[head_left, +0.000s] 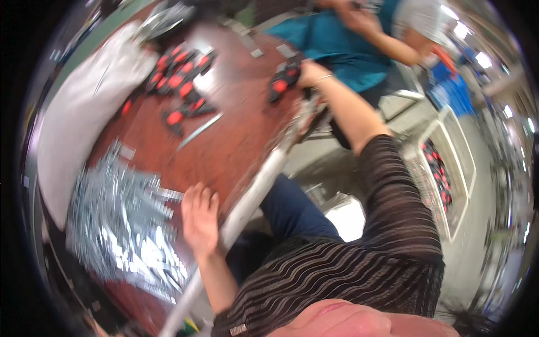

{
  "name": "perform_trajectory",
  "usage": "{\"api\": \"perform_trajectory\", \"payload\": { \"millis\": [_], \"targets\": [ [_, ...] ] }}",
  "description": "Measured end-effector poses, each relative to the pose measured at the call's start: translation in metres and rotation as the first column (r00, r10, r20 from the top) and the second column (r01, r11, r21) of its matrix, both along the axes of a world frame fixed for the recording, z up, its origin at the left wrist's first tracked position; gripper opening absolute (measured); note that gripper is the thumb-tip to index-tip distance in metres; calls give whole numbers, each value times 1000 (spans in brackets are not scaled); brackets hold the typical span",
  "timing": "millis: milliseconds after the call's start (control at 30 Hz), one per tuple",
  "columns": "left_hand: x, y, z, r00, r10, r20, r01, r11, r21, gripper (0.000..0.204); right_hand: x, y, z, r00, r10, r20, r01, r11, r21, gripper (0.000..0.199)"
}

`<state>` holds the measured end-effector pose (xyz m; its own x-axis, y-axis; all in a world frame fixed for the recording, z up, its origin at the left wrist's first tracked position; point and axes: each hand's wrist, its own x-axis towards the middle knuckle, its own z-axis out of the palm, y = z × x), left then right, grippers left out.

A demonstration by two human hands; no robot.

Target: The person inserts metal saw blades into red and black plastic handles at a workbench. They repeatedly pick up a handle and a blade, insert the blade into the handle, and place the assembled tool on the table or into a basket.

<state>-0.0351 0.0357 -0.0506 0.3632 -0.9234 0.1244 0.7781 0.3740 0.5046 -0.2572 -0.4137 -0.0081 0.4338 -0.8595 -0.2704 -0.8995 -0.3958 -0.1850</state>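
My left hand (200,216) lies at the near edge of the dark red table with its fingers stretched out. Nothing shows in it. Beside it spreads a large pile of flat silver metal strips (126,219). My right arm reaches to the far right edge, where my right hand (312,74) is closed on black-and-red plastic pieces (283,80); blur hides their exact kind and part of the fingers. Across from them lies a heap of similar black-and-red pieces (182,78), with a single silver strip (200,131) lying in front.
A bulging white sack (90,106) lines the table's left side. At the far end sits a person in a teal garment (342,62), close to my right hand. To the right, a white crate (415,168) contains black-and-red pieces. A blue bin (452,92) stands beyond.
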Motion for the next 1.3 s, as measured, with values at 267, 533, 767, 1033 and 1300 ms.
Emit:
{"api": "perform_trajectory", "payload": {
  "millis": [267,533,767,1033,1300],
  "targets": [
    [10,-1,-16,1000,1,-1,-1,1000,15,43,5,28,-13,912,-304,274,364,910,-201,48],
    [21,2,-22,999,-40,5,40,999,22,44,-67,83,-23,605,-220,765,328,944,12,67],
    [21,-7,-18,996,-76,-36,78,996,34,40,-65,73,-33,447,-159,880,293,956,24,70],
    [27,0,-18,1000,5,-31,-5,1000,9,43,-100,122,-20,410,-166,897,139,983,118,60],
    [22,-1,-23,994,-104,-40,102,994,-44,45,-264,276,-68,220,-508,833,274,852,447,67]
  ]
}}
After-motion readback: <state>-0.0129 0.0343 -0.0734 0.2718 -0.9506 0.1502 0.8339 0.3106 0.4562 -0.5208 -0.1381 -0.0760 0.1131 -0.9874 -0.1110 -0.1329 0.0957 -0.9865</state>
